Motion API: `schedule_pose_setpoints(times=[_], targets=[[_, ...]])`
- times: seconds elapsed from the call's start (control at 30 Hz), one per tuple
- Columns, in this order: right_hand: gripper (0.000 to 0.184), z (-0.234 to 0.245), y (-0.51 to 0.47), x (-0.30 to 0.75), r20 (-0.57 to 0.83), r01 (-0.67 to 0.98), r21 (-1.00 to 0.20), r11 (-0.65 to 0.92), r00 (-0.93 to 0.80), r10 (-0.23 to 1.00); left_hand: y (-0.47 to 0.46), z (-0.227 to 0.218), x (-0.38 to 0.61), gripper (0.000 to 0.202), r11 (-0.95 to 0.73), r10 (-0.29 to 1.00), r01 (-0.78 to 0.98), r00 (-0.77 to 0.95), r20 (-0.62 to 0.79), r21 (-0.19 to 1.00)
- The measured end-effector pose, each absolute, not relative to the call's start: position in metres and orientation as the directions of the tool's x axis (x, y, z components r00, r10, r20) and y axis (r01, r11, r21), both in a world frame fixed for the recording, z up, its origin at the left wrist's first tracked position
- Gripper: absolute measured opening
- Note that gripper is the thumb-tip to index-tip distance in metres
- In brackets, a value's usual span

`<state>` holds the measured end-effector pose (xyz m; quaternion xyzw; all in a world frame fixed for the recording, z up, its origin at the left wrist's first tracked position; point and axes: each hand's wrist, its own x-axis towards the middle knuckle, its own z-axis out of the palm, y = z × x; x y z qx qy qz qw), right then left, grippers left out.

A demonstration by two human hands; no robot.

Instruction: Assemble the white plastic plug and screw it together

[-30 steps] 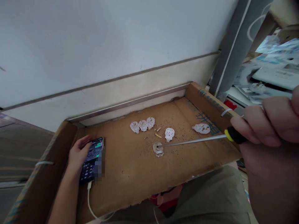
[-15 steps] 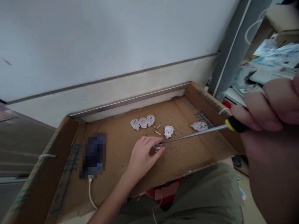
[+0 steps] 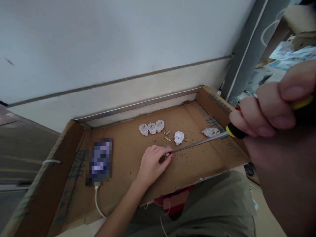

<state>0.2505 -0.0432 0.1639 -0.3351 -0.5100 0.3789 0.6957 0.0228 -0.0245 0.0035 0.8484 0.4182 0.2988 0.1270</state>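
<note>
Left hand [image 3: 150, 163] is down flat on the floor of the shallow brown cardboard tray [image 3: 74, 141], fingers pinched shut around a small clear plastic plug piece [image 3: 167, 154] at the tray's middle, mostly hidden under the fingertips. Right hand [image 3: 274, 108], close to the camera over the tray's right wall, is fisted on the black-and-yellow handle of a long steel-shaft screwdriver [image 3: 197, 144]; the shaft slants down-left into the tray and its tip sits on the pinched piece. That piece looks light, rigid, slick moulded plastic, likely to skid or spin on cardboard under tool pressure, so a grip by its outer edges pressed down to the tray floor seems right, fingers clear of the tip. Screwdriver looks stiff and long, so grip at the handle gives leverage but less tip control. Toward the tray's back wall: a row of three white plastic plug faces [image 3: 151, 128], pins up; just right of them loose brass pins [image 3: 167, 138], another white plug face [image 3: 179, 137], and one more white plug part [image 3: 210, 132] near the right wall. Blurred phone with white cable [image 3: 100, 161] lies by the tray's left side.
</note>
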Motion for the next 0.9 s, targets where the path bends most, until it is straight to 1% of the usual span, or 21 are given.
schedule_pose_setpoints(times=[0.1,0.27,0.33,0.5,0.6,0.73,0.9], targets=[[0.03,0.168,-0.043,0.246,0.508,-0.235,-0.809,0.539,0.181,0.842,-0.024,0.003,0.025,0.015,-0.613,0.789,0.641,0.467,0.4,0.461],[0.036,0.176,-0.042,0.234,0.414,-0.21,-0.85,0.484,0.304,0.858,-0.024,-0.002,0.025,0.015,-0.568,0.823,0.641,0.429,0.372,0.517],[0.035,0.179,-0.041,0.23,0.398,-0.206,-0.856,0.474,0.323,0.859,-0.024,-0.003,0.025,0.015,-0.546,0.838,0.634,0.414,0.357,0.547],[0.026,0.183,-0.039,0.225,0.38,-0.194,-0.871,0.451,0.317,0.869,-0.025,-0.005,0.025,0.014,-0.523,0.851,0.627,0.415,0.321,0.578],[0.026,0.184,-0.037,0.222,0.349,-0.187,-0.885,0.427,0.341,0.873,-0.025,-0.005,0.026,0.015,-0.518,0.854,0.621,0.413,0.317,0.587],[0.025,0.184,-0.036,0.22,0.399,-0.181,-0.865,0.467,0.315,0.861,-0.026,-0.006,0.026,0.016,-0.51,0.858,0.608,0.405,0.316,0.608],[0.025,0.185,-0.037,0.221,0.398,-0.187,-0.864,0.467,0.312,0.862,-0.026,-0.007,0.024,0.017,-0.502,0.862,0.599,0.406,0.303,0.624]])
